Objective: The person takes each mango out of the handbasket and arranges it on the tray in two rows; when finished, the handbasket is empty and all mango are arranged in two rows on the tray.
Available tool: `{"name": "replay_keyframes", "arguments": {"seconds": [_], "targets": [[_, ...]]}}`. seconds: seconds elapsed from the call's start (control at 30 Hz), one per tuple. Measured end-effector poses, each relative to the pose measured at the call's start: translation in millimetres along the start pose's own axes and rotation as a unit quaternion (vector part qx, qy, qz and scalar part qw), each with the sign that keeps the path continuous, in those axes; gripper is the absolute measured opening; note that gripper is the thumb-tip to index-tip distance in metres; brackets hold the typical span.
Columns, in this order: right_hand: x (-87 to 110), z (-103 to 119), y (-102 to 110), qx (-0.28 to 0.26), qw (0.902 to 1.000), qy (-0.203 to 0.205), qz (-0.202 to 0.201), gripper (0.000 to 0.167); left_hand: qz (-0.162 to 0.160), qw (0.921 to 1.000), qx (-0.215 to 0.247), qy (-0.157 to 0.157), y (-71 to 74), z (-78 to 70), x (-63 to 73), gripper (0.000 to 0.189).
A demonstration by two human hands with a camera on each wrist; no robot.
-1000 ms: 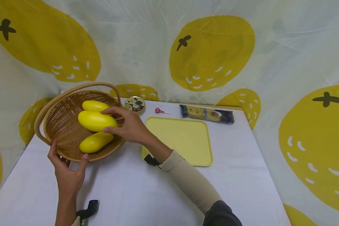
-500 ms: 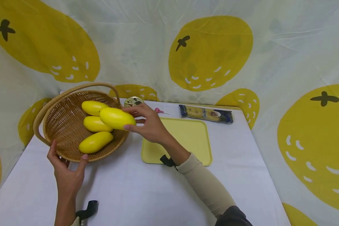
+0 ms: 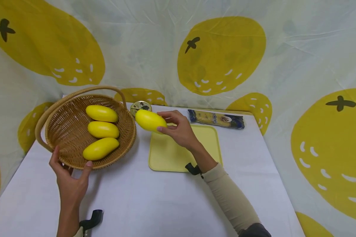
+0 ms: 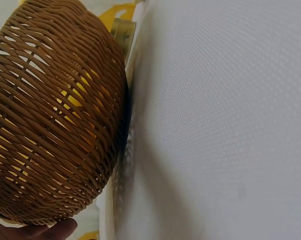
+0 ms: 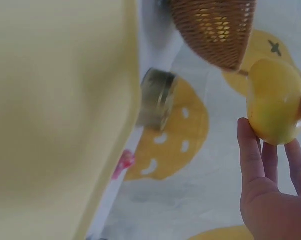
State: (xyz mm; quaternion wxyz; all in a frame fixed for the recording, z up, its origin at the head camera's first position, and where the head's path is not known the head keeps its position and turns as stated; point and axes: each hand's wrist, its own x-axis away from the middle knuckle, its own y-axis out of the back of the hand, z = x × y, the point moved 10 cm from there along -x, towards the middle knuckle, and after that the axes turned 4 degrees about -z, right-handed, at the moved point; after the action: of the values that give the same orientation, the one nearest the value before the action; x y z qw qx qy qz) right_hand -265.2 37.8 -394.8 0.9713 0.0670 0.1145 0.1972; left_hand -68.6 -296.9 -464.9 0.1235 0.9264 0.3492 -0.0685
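In the head view, a wicker basket (image 3: pixel 66 130) leans tilted toward me on the left, with three yellow mangoes lying in it, the middle mango (image 3: pixel 103 129) among them. My left hand (image 3: pixel 70 182) grips its near rim, thumb at the front edge; some fingers are hidden behind the weave. My right hand (image 3: pixel 179 130) pinches another yellow mango (image 3: pixel 149 120) by one end, in the air between basket and tray. The right wrist view shows this mango (image 5: pixel 274 102) held at the fingertips. Below the right hand lies a pale yellow tray (image 3: pixel 166 158).
Behind the held mango stands a round tin (image 3: pixel 140 107). A long packet of pasta (image 3: pixel 216 119) lies at the table's back edge. A pink lollipop (image 5: pixel 124 162) shows in the right wrist view. A fruit-print cloth (image 3: pixel 154 49) hangs behind the white table.
My right hand has taken a mango out of the basket and carried it right, to the tray's left edge. The left hand and basket stay almost still.
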Motion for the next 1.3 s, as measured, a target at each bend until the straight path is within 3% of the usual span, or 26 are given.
{"name": "replay_keyframes", "arguments": {"seconds": [0.27,0.43,0.73,1.07,1.3], "targets": [[0.6,-35.4,31.5,0.035,0.9989,-0.025,-0.020,0.045,0.001,1.0000,-0.004,-0.002,-1.0,-0.2,-0.1,0.104],[-0.5,-61.8,46.2,0.057,0.9954,-0.071,-0.030,0.041,0.001,0.9999,-0.006,-0.009,-0.9,-0.4,-0.2,0.105],[-1.0,-95.6,53.7,0.090,0.9869,-0.132,-0.021,0.042,0.000,1.0000,-0.007,-0.006,0.2,3.0,-0.8,0.107],[-4.0,-107.4,47.9,0.112,0.9800,-0.165,0.002,0.037,0.001,0.9999,0.002,-0.013,0.0,0.5,-0.6,0.106],[-8.9,-112.2,50.0,0.126,0.9798,-0.155,-0.006,0.037,0.004,0.9998,0.004,-0.017,-0.1,-0.2,-0.9,0.105]]}}
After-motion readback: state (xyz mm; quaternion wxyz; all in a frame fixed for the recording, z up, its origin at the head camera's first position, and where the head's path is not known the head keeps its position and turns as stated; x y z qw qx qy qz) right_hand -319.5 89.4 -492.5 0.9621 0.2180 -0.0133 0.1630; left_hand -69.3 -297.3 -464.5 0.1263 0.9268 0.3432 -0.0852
